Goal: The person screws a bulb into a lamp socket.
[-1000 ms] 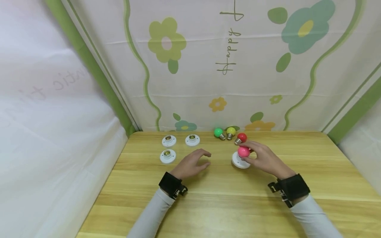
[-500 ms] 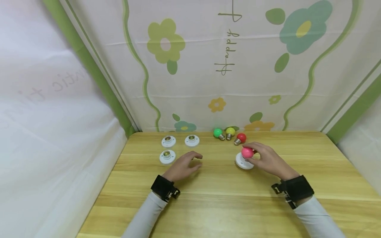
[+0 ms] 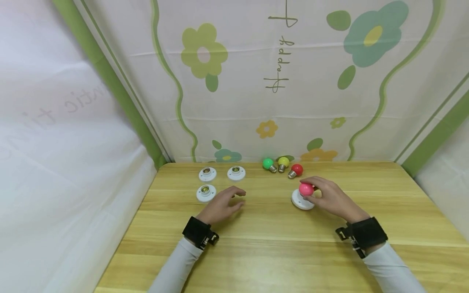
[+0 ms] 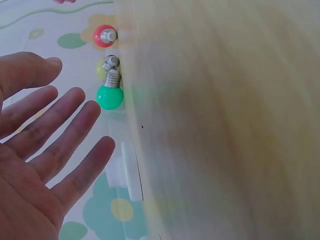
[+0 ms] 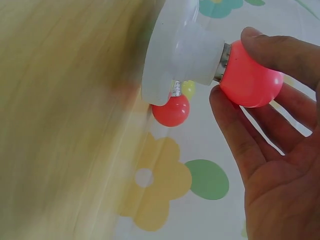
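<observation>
One pink bulb (image 3: 306, 189), pinched at a white socket

The right hand (image 3: 331, 197) has its thumb on one side of the pink bulb and fingers on the other, bent round the globe. The bulb stands at the mouth of the white socket (image 3: 301, 203) – the right wrist view shows a strip of metal cap between globe and socket. The left hand (image 3: 220, 204) is empty, its fingers spread well apart, near the front-left socket (image 3: 206, 193).

Two more sockets, a rear-left socket (image 3: 207, 174) and a rear-right socket (image 3: 236, 173), sit behind that one on the wooden table (image 3: 256, 256). Along the back edge lie a green bulb (image 3: 268, 163), a yellow bulb (image 3: 283, 162) and a red bulb (image 3: 297, 169) – the red one nearest the right hand.
</observation>
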A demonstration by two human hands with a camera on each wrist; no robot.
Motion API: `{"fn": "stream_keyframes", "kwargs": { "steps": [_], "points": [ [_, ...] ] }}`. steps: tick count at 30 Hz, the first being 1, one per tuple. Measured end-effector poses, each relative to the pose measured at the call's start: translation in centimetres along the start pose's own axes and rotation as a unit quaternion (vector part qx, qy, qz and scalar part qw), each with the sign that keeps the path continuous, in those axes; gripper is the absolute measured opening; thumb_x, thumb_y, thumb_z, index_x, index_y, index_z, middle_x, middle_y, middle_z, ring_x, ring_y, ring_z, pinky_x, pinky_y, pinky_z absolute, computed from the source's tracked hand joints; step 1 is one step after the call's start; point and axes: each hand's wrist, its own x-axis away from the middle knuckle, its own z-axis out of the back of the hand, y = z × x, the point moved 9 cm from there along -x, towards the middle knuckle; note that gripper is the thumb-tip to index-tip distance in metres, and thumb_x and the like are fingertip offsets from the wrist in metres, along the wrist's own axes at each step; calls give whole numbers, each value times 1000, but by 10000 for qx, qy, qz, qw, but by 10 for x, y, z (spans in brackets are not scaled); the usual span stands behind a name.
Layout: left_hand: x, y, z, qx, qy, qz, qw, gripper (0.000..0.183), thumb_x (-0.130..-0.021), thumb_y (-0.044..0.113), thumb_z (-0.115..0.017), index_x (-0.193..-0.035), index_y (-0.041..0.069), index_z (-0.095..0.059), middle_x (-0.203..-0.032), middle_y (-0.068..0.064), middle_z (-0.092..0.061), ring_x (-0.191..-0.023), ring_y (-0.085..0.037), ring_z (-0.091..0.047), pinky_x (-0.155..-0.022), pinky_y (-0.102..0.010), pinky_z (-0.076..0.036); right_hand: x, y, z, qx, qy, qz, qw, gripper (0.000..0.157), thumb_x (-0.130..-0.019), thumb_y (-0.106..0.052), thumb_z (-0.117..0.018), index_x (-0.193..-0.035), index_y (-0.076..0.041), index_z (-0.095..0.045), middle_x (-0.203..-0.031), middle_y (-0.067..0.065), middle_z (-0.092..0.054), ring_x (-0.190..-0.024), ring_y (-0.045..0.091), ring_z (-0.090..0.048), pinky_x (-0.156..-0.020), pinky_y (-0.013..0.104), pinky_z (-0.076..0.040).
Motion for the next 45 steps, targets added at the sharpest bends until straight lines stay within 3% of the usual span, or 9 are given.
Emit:
{"fn": "stream_keyframes", "kwargs": {
  "steps": [11, 26, 34, 40, 45],
  "points": [
    [1, 2, 3, 138, 73, -154, 9998, 33, -94, 20, -64, -124, 7, -58, -122, -3, -61, -111, -18, -56, -94, -40, -51, 2, 5, -5, -110, -205, -129, 9996, 52, -78, -14, -80, -125, -8, -60, -119, 5, -63, -98, 19, -61, -79, 45, -56],
    [4, 1, 6, 113, 76, -67, 9999, 33, -94, 19, -64, -124, 8, -58, -120, -1, -61, -109, -18, -58, -92, -39, -52, 3, 11, -13, -290, -491, -435, 9974, 53, -79, -12, -79, -126, -4, -58, -120, 9, -62, -99, 22, -61, -80, 46, -56],
    [9, -4, 11, 60, 179, -8, 9998, 31, -94, 20, -64, -122, 6, -60, -120, -1, -61, -110, -15, -56, -93, -38, -51, 5, 9, -13, -276, -749, -550, 9953, 58, -81, -16, -76, -134, -9, -53, -128, 10, -58, -109, 23, -57, -87, 49, -53],
    [13, -8, 21, -25, 410, 81, 9991, 33, -92, 19, -66, -123, 8, -60, -120, 0, -61, -111, -14, -55, -92, -38, -51, 8, 11, -9, -100, -844, -537, 9949, 60, -82, -4, -68, -138, -11, -50, -136, 12, -51, -117, 29, -52, -92, 56, -48],
    [18, -14, 29, -93, 619, 177, 9979, 35, -90, 18, -68, -124, 14, -60, -122, 2, -60, -113, -13, -53, -93, -38, -50, 7, 14, -3, -89, -674, -389, 9969, 58, -82, 7, -60, -137, -10, -50, -137, 13, -49, -117, 32, -52, -89, 52, -51]
  ]
}}
